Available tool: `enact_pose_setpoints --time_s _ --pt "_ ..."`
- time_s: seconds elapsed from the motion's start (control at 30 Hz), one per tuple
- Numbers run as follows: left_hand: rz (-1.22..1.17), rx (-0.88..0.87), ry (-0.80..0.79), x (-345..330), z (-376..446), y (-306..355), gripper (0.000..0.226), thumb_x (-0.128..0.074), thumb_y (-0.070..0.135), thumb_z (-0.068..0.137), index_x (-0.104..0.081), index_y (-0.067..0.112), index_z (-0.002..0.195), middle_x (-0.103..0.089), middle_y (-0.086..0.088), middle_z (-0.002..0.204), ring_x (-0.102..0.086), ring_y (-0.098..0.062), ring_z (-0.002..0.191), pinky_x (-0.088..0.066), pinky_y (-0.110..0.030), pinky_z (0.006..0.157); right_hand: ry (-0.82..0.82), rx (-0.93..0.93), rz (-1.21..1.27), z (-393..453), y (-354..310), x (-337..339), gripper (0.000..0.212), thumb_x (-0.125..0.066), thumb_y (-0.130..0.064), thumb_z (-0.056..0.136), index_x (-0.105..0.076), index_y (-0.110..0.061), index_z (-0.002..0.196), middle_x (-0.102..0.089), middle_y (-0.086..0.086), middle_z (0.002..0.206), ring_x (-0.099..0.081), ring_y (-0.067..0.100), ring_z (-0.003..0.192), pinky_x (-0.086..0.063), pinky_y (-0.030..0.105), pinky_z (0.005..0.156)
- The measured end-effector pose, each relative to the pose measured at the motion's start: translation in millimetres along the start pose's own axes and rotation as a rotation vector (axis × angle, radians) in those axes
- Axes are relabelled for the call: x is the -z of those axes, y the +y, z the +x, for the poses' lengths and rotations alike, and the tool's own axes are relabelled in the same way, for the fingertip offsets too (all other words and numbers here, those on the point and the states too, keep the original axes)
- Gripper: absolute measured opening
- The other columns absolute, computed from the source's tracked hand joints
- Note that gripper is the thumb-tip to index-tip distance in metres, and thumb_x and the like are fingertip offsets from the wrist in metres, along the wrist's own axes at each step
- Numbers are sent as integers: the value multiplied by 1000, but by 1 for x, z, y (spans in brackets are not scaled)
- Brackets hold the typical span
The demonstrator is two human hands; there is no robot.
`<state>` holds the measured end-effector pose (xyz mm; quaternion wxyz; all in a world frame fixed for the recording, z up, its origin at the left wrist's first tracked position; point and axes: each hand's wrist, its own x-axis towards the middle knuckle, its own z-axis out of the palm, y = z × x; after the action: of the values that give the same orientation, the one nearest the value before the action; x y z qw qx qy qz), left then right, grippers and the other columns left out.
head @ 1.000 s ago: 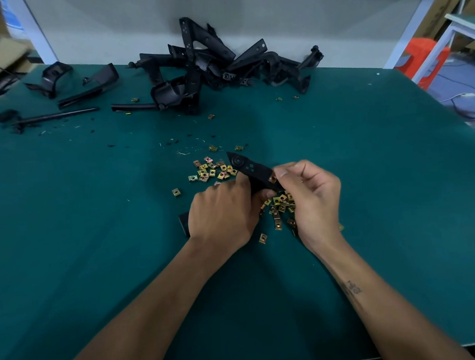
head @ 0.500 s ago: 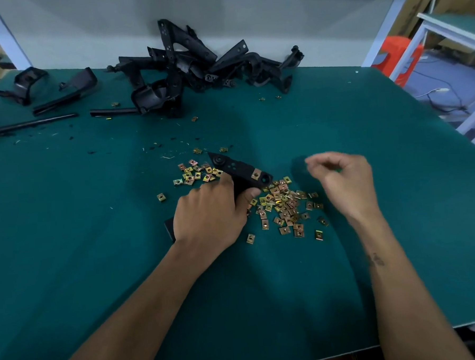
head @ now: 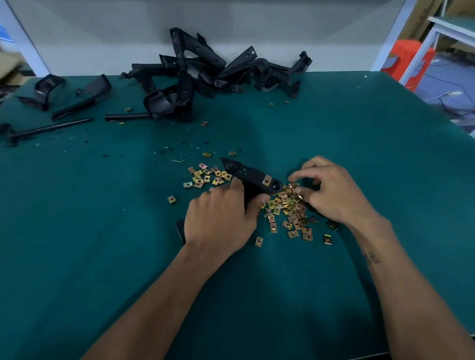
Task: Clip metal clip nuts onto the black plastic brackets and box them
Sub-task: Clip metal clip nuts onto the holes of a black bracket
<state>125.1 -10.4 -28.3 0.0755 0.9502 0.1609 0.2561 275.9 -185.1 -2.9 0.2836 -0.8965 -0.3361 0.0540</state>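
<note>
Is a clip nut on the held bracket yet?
Yes, one: a brass clip nut sits on the bracket near its right end, gripped by the left hand.

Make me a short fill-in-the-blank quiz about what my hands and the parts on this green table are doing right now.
1. The left hand grips a black ____.
2. One clip nut already sits on that part, near its ____ end.
3. The right hand reaches into the loose clip nuts on the ____ table.
4. The pile of black parts lies at the table's ____ edge.

Answers: bracket; right; green; far

Arms: both bare, no sleeves in view
Right forearm (head: 372, 258): small dark tattoo mark
Hands: no gloves, no rings seen
</note>
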Motion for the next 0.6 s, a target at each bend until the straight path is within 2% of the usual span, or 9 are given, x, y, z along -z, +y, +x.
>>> enact_pose_setpoints --time_s 0.1,0.17,0.23,0.3,0.4,0.5,0.6 --pt "-2 5 -9 1 0 0 54 -29 71 95 -34 21 78 -14 13 61 -63 -34 60 -25 -32 52 24 -10 9 2 -2 -2 16 -74 -13 92 -68 -28 89 -53 -18 101 -51 10 97 -36 24 82" --pt "-6 1 -11 1 0 0 53 -28 71 95 -33 21 77 -13 15 61 -62 -34 59 -25 -32 51 34 -25 11 2 -3 -5 19 -72 -9 93 -64 -25 86 -54 -16 98 -52 6 90 -38 24 78" --pt "-13 -7 -7 1 1 0 53 -29 70 95 -33 21 77 -13 15 61 -62 -33 57 -25 -31 51 69 -15 27 0 -3 -8 20 -69 -4 94 -63 -22 87 -60 -11 95 -54 1 87 -39 17 71" --pt "-19 -9 -16 2 1 -1 53 -30 70 96 -33 21 77 -24 12 58 -61 -33 56 -26 -31 51 126 -5 108 -2 -3 -8 23 -68 -3 95 -63 -24 87 -65 -9 89 -58 1 82 -41 14 69" --pt "-24 -28 -30 2 1 0 52 -30 69 96 -33 21 77 -57 -1 63 -62 -33 55 -27 -30 51 213 13 324 -7 -10 -3 23 -71 -5 94 -68 -27 85 -67 -13 80 -59 -1 75 -46 14 71" --pt "0 -56 -56 3 2 1 50 -32 69 95 -37 21 79 -66 -4 71 -64 -33 58 -29 -31 52 231 75 606 -11 -32 -6 20 -72 0 92 -75 -20 88 -67 -16 75 -58 2 74 -47 17 72" --pt "35 -84 -78 5 2 3 50 -38 66 96 -52 20 83 -69 -5 75 -65 -33 58 -28 -30 52 187 144 724 -10 -59 -17 20 -68 5 92 -77 -12 91 -68 -10 78 -57 4 75 -46 17 72"
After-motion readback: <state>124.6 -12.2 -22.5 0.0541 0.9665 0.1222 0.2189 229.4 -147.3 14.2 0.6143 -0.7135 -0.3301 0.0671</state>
